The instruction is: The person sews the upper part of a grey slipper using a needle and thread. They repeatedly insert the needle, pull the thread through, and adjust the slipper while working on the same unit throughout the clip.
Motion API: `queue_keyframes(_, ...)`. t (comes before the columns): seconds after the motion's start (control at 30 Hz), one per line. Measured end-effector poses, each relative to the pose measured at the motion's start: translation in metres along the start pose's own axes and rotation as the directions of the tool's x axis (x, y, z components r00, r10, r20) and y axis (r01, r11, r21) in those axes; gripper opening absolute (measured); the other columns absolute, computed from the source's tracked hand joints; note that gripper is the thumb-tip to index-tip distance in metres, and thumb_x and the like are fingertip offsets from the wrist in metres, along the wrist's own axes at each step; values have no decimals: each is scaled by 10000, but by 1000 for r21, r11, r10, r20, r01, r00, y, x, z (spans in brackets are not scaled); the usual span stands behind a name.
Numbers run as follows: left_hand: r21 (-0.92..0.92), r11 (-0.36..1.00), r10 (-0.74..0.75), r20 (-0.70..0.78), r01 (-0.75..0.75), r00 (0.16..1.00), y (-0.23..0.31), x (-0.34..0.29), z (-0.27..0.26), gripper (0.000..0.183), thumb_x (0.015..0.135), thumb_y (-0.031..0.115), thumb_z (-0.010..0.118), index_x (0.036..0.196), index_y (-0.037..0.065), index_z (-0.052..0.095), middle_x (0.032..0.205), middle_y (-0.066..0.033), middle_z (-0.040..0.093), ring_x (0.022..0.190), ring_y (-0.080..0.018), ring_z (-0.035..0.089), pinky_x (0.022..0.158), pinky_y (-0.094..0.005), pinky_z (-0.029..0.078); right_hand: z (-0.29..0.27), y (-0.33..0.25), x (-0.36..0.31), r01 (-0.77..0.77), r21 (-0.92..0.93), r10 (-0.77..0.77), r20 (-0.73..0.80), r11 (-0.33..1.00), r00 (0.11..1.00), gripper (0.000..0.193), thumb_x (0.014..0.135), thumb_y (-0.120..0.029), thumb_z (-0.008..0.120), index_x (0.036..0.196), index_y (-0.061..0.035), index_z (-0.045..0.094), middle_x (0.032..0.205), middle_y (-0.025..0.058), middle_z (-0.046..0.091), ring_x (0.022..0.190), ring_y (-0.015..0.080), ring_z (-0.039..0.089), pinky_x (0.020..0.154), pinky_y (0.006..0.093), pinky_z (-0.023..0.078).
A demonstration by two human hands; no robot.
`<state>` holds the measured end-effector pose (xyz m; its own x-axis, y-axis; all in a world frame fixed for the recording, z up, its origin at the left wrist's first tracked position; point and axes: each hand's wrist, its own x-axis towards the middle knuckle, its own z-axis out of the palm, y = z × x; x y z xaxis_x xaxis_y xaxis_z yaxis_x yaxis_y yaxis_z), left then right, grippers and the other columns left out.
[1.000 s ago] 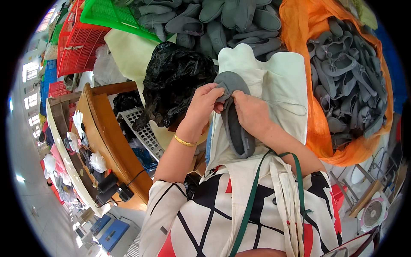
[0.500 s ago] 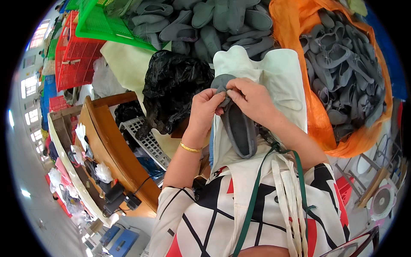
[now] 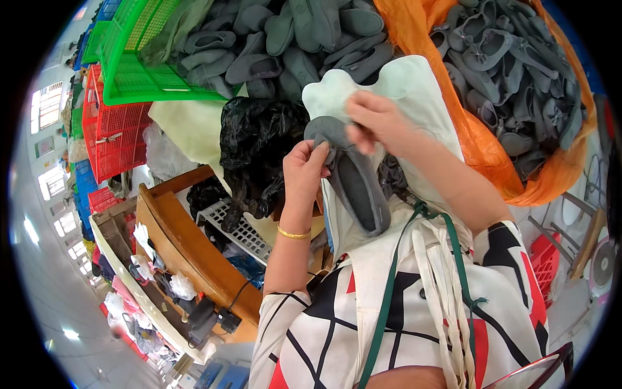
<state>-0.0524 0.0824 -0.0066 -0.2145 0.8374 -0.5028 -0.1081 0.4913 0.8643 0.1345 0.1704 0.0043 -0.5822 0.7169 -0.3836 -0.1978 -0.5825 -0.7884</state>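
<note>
A grey slipper (image 3: 360, 194) lies over my lap on a pale cloth, its toe pointing away and its opening facing up. My left hand (image 3: 303, 170) pinches a small grey fabric piece at the front of the slipper's opening between thumb and fingers. Just right of the toe, raised a little off the slipper, is my right hand (image 3: 379, 123). Its fingers look curled but are smeared by motion, so whether they hold anything is unclear. Under the slipper spreads the off-white cloth (image 3: 414, 91). A dark, crumpled bit (image 3: 391, 175) shows beside the slipper's right edge.
Grey slippers (image 3: 298, 32) are heaped ahead, beside a green crate (image 3: 146, 81). An orange sack (image 3: 434, 84) at the right holds many more. Black plastic (image 3: 253, 142), a white basket (image 3: 240, 223) and a wooden drawer unit (image 3: 188, 253) stand left. Green and white strings (image 3: 447, 272) hang over my front.
My right hand has come away from the slipper's front, where both hands were pinching together, and lifted slightly up and right. My left hand keeps its pinch. The whole view has shifted a little.
</note>
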Motion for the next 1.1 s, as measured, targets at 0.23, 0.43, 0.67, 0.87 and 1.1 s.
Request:
queue_keyframes(0.23, 11, 1000, 22, -16, -21, 1000, -4, -3, -1, 157, 925, 165, 676, 904, 10, 667, 733, 24, 625, 543, -26, 504, 508, -181, 422, -224, -42, -91, 554, 451, -264, -557, 700, 787, 100, 934, 48, 506, 926, -46, 472, 651, -12, 396, 511, 96, 385, 662, 237, 513)
queue_keyframes(0.43, 31, 998, 54, 6, -54, 999, -1, 0, 3, 182, 931, 189, 684, 912, 9, 662, 757, 18, 636, 556, -29, 507, 515, -183, 428, -286, -81, -147, 779, -328, -566, -823, 535, 41, 115, 956, -1, 452, 854, -51, 434, 655, 16, 404, 552, 120, 400, 994, 503, 508)
queue_keyframes(0.67, 213, 962, 223, -236, -174, 946, -9, -15, -7, 428, 1002, 423, 579, 821, 35, 568, 670, 30, 536, 546, -35, 453, 498, -202, 390, -90, 7, -47, 333, -803, -589, -28, 494, 808, 185, 915, -66, 605, 1094, -24, 622, 941, 81, 609, 921, 222, 644, 814, 309, 496)
queue_keyframes(0.87, 53, 999, 1, -138, 6, 990, -10, -15, -4, 348, 982, 381, 621, 803, 85, 579, 591, 39, 505, 475, -50, 464, 436, -205, 388, -34, 35, -18, 423, -906, -469, 371, 7, 802, 140, 805, -83, 662, 922, -27, 612, 898, 118, 604, 873, 290, 612, 712, 359, 517)
queue_keyframes(1.1, 141, 974, 199, -152, -178, 968, -39, 4, -18, 296, 963, 282, 676, 811, 52, 567, 645, 36, 516, 543, -54, 446, 512, -212, 388, -38, 37, -20, 357, -923, -590, 369, -143, 718, 122, 737, -112, 654, 777, -74, 545, 784, 80, 542, 765, 275, 584, 605, 388, 504)
